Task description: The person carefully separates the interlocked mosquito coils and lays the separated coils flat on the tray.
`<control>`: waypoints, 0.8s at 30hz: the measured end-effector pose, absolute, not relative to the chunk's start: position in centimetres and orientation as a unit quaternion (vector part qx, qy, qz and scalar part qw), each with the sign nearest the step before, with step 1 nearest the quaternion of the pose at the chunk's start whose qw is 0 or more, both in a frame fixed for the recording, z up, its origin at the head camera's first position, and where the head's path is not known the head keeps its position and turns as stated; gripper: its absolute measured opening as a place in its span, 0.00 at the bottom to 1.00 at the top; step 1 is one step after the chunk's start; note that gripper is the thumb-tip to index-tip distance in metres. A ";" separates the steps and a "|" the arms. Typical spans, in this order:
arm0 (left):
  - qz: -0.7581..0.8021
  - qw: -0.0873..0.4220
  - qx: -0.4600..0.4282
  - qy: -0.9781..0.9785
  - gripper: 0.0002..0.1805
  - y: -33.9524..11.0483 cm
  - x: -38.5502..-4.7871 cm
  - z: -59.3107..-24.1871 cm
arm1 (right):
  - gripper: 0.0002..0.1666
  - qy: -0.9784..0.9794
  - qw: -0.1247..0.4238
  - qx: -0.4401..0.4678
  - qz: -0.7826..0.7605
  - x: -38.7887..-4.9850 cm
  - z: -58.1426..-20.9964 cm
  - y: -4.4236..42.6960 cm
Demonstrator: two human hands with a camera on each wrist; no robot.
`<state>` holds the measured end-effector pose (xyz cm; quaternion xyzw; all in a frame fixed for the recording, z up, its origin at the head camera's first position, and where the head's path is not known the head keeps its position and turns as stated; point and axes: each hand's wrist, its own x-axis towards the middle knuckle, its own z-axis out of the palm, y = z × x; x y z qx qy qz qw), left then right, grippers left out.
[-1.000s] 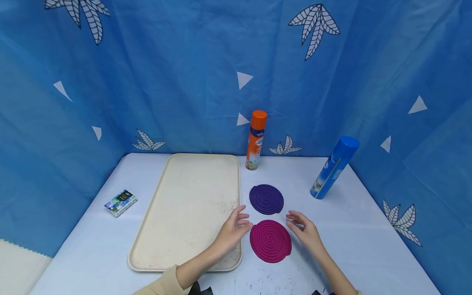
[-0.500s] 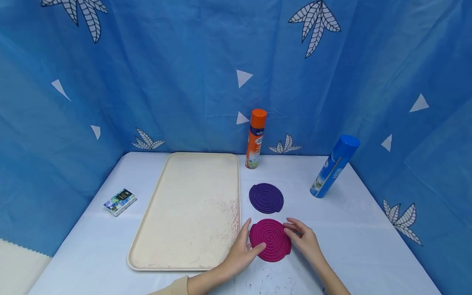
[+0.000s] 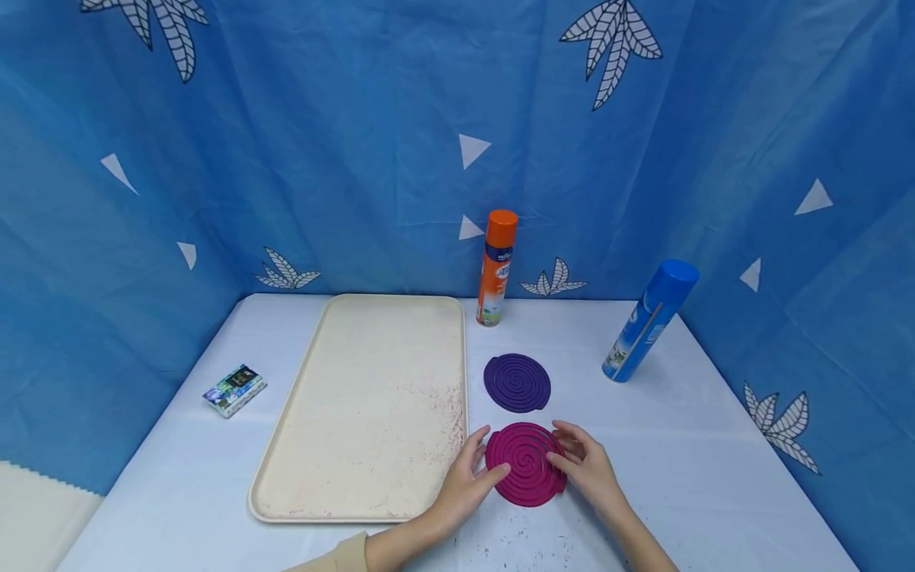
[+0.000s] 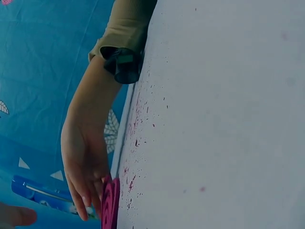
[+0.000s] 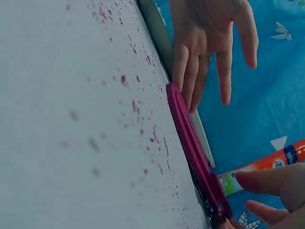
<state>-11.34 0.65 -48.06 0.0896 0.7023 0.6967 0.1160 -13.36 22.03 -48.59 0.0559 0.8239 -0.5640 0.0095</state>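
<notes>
A magenta spiral trivet (image 3: 525,485) lies on the white table between my two hands. My left hand (image 3: 457,494) is at its left edge; the right wrist view shows the fingers of this left hand (image 5: 202,47) fairly straight, the lower ones against the trivet's rim (image 5: 190,129), the thumb apart. At the right edge, my right hand (image 3: 592,477) has its thumb above the trivet and lower fingers touching the rim, partly hidden. Gaps between the rings show near these fingers. In the left wrist view my right hand (image 4: 86,143) reaches down beside the trivet (image 4: 109,205).
A purple spiral trivet (image 3: 517,383) lies just behind. Left is a large cream tray (image 3: 386,397); beyond it, a small patterned packet (image 3: 234,391). An orange spray can (image 3: 496,274) stands at the back, a blue spray can (image 3: 646,322) at right. Dark specks dot the tabletop.
My left hand has moved right and nearer, from the tray's edge to the magenta trivet. My right hand has come in to its right edge. The trivet's right part now shows gaps between rings.
</notes>
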 end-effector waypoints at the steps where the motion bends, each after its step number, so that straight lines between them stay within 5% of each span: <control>1: 0.697 0.114 0.089 0.702 0.38 0.6 -11.4 -48.1 | 0.31 0.816 0.014 0.061 -0.574 -13.4 -48.6 22.0; 17: 0.695 0.113 0.083 0.705 0.33 0.1 -12.2 -47.8 | 0.33 0.740 0.069 0.124 -0.657 -13.8 -47.6 22.1; 24: 0.682 0.113 0.077 0.718 0.35 -1.5 -15.5 -46.0 | 0.30 0.711 0.043 0.110 -0.693 -15.9 -44.1 21.4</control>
